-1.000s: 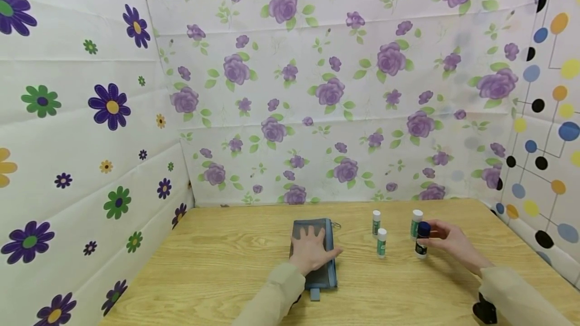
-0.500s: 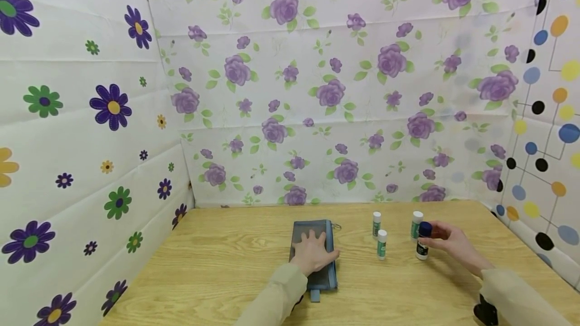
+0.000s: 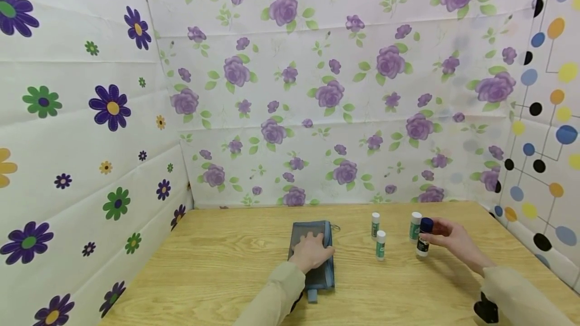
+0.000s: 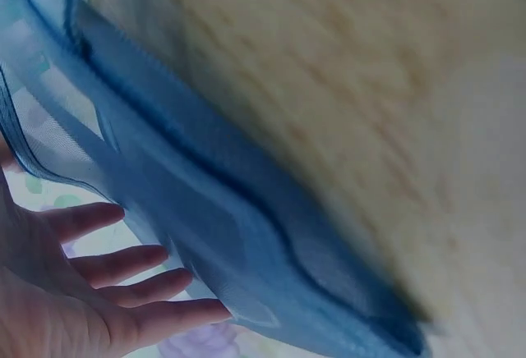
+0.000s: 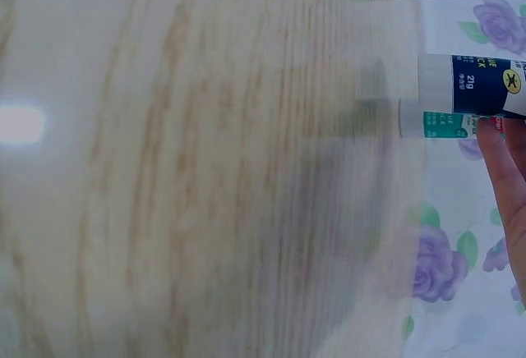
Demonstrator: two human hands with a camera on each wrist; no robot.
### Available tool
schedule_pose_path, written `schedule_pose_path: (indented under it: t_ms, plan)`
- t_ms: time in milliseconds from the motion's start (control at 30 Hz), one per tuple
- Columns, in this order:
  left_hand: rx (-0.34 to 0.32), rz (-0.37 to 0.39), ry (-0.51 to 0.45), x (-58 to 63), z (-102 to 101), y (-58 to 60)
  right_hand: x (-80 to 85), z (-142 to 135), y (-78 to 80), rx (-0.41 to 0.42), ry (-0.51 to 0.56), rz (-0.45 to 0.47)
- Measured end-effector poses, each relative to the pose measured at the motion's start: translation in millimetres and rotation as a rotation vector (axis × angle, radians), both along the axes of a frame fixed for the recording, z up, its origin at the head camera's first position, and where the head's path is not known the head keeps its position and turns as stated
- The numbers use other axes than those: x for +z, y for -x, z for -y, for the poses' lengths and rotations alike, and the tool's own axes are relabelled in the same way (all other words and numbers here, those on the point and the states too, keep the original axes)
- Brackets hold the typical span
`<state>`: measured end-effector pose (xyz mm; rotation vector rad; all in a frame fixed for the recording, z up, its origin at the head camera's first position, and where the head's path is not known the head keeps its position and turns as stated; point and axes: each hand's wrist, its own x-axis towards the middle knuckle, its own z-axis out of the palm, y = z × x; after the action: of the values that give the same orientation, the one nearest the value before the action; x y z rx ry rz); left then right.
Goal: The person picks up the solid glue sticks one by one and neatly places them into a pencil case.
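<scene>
On the right side of the desk (image 3: pixel 226 250), your right hand (image 3: pixel 455 240) pinches a navy-capped glue stick (image 3: pixel 423 246), thumb and fingers closed on its upper part and holding it nearly upright. Its base looks just clear of the wood, though contact is hard to judge. Your left hand (image 3: pixel 310 251) rests on a blue mesh pouch (image 3: pixel 319 278) near the middle of the desk, its fingers nearly straight and slightly apart, touching the mesh rather than wrapped round it. The step in hand, by the look of it, is handling the glue stick while you steady the pouch. Your next move would call for a firm pinch, a path that spares the thicker white-capped stick (image 3: pixel 415 227) just beside it, and light pressure on the pouch so that it does not slide. Between your hands stand two slimmer ones, the far stick (image 3: pixel 375 226) and the near stick (image 3: pixel 380 246), both upright. From your right wrist, the navy label shows "21g" (it lies sideways in that view), plus "UE" and "CK", probably the ends of GLUE STICK, and a yellow round emblem with a black mark. The green labels carry print too small for you to read, and no brand name is legible.
</scene>
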<state>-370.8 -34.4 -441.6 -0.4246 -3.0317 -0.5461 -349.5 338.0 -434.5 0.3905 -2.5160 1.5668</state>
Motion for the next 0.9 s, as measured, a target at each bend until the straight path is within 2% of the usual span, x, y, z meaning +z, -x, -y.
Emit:
schedule_pose_path:
  t_ms: [267,400,733,900]
  plan:
    - [-0.01,0.022,-0.12,3.2,4,-2.3,10.6,3,-0.9,0.015,0.074,0.002]
    - [-0.018,0.021,-0.182,3.6,5,-3.3,16.4,5,-1.3,0.032,0.066,-0.028]
    - [-0.04,-0.027,-0.23,1.9,6,-3.5,29.2,15,-2.2,0.059,0.081,-0.052]
    - [-0.077,-0.07,-0.257,1.7,7,-3.2,33.4,18,-0.7,0.085,0.098,-0.054]
